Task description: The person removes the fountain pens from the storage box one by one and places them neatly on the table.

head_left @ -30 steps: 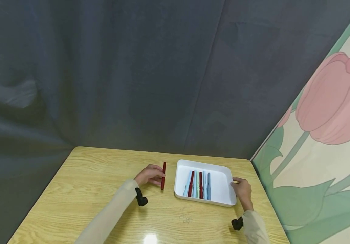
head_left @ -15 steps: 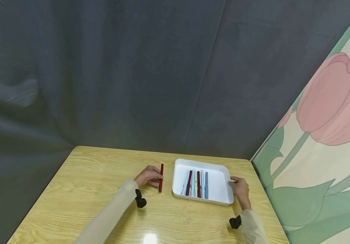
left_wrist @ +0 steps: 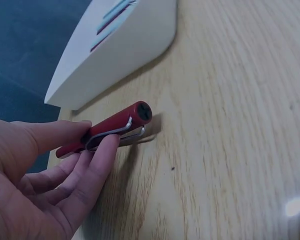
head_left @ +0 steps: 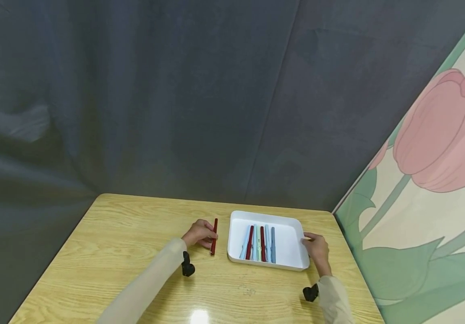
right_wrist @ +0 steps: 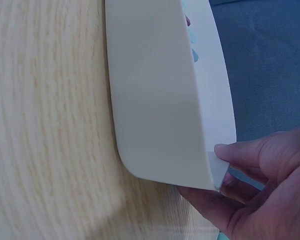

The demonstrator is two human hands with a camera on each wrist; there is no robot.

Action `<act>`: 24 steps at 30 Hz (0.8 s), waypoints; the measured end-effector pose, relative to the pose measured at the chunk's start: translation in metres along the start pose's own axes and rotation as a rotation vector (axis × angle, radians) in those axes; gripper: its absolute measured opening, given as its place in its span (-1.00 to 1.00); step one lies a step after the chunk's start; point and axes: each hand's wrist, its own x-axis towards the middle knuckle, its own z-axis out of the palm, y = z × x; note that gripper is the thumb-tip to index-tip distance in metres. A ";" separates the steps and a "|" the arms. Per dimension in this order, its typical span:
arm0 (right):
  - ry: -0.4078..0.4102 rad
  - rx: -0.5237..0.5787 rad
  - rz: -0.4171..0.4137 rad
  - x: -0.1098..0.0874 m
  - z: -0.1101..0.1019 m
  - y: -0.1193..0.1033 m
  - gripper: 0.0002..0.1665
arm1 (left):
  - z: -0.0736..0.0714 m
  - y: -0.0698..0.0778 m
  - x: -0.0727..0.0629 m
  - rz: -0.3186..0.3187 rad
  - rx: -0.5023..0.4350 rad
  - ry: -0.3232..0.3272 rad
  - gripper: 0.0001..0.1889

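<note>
My left hand (head_left: 200,233) pinches a dark red pen (head_left: 214,237) between thumb and fingers, just left of the tray. In the left wrist view the pen (left_wrist: 115,125) shows a silver wire clip and a black cross mark on its cap end, close over the tabletop. My right hand (head_left: 317,250) grips the right wall of a white tray (head_left: 291,265), thumb inside the rim and fingers outside. Several pens lie side by side in the tray's left part: light blue, two dark red (head_left: 249,243), pale green (head_left: 258,245) and a grey-blue one (head_left: 273,245) at the right end.
The tray stands on a light wooden table (head_left: 143,225) near its far edge. A dark curtain (head_left: 176,112) hangs behind the table, and a tulip-patterned panel (head_left: 431,135) is at the right. Black wrist cameras (head_left: 188,265) sit on both wrists.
The tray has slid a little to the left with my right hand on it, its pens still inside. The red pen in my left hand has shifted slightly left and toward me.
</note>
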 end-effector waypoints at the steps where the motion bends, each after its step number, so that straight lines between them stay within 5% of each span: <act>1: 0.003 -0.011 0.001 0.000 0.000 0.000 -0.61 | 0.000 0.000 0.000 0.004 0.005 -0.002 -0.73; 24: 0.002 -0.045 -0.008 0.000 0.003 -0.005 -0.60 | -0.001 0.005 -0.007 0.023 0.116 0.029 -0.79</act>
